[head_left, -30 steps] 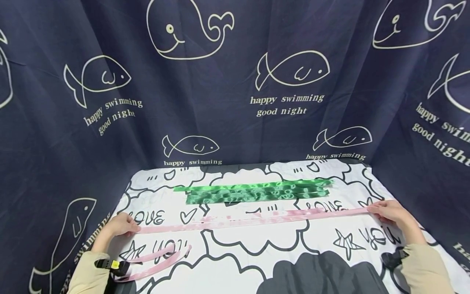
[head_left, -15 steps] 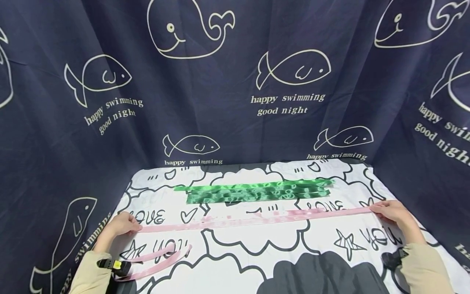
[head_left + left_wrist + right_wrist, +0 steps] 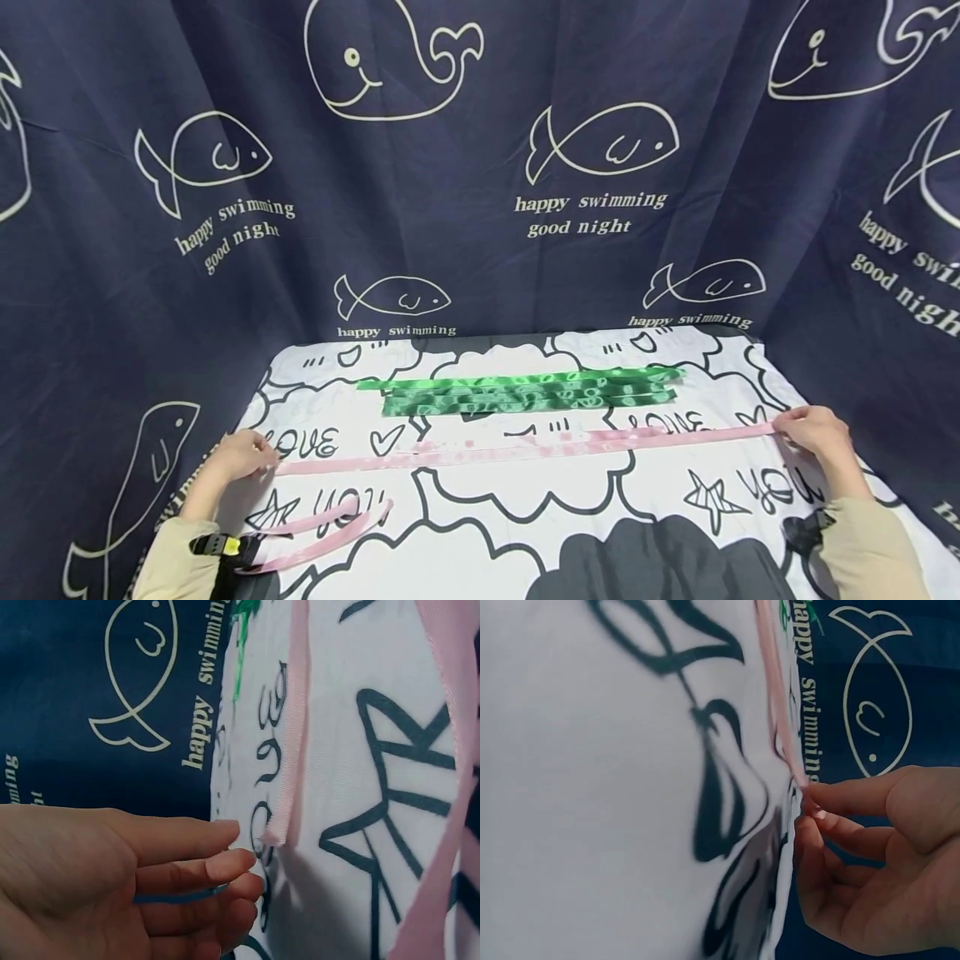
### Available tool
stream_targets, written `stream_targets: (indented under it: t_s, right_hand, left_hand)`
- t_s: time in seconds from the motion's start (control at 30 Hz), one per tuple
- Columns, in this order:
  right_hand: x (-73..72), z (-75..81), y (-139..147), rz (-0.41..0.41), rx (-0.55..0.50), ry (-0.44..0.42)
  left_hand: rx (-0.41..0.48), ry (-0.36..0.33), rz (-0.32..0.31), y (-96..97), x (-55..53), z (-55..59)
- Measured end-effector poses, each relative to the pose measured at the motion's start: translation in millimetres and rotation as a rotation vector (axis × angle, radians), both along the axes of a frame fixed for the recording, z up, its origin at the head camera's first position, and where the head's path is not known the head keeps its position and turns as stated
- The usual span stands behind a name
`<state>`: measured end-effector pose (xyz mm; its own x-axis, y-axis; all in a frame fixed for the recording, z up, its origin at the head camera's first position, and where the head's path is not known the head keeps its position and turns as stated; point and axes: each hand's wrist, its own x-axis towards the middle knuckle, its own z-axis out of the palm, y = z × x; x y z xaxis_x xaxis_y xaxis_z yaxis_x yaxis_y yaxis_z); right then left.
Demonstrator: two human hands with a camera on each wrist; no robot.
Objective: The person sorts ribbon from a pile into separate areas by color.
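Observation:
A long pink ribbon (image 3: 517, 452) lies stretched across the patterned cloth from left to right. My right hand (image 3: 816, 432) pinches its right end between thumb and fingertips, as the right wrist view shows. Beside its left end is my left hand (image 3: 243, 455), fingers loosely bent and holding nothing. In the left wrist view, the ribbon's cut end (image 3: 276, 838) lies free, a small gap from the left fingertips (image 3: 238, 862). Pink patches just behind the ribbon look like another strip, partly covered.
Several green ribbons (image 3: 525, 393) lie side by side farther back on the white and black cloth (image 3: 450, 567). More pink ribbon (image 3: 330, 546) lies loose at the front left, near the left wrist. A navy curtain (image 3: 465, 192) with fish prints hangs behind and at both sides.
My right hand has drawn slightly to the right, still pinching the ribbon's end. The left fingers have come off the left end and shifted a little left.

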<state>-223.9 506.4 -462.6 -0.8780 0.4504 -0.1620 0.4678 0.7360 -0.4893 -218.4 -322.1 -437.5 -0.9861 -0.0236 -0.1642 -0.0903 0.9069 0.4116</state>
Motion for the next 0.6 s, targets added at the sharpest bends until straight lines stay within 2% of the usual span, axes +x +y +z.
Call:
stream_targets:
  t_s: [0.1,0.23,0.43,0.53,0.6]
  right_hand:
    - [-2.0,1.8,-0.6,-0.01,0.065,0.053]
    - [-1.8,9.7,-8.8,0.015,0.106,0.135]
    - [2.1,20.6,-31.9,0.123,0.136,0.248]
    - [-0.4,19.4,-37.4,0.185,0.146,0.286]
    - [-1.5,19.2,-40.9,0.229,0.154,0.293]
  left_hand:
    - [-0.018,0.036,-0.014,3.7,1.9,6.6]
    - [-0.019,0.112,-0.073,9.7,3.2,9.6]
    - [0.036,0.205,-0.253,15.1,4.3,6.9]
    - [0.054,0.218,-0.302,17.8,7.0,8.9]
    - [0.06,0.221,-0.303,18.9,8.9,10.2]
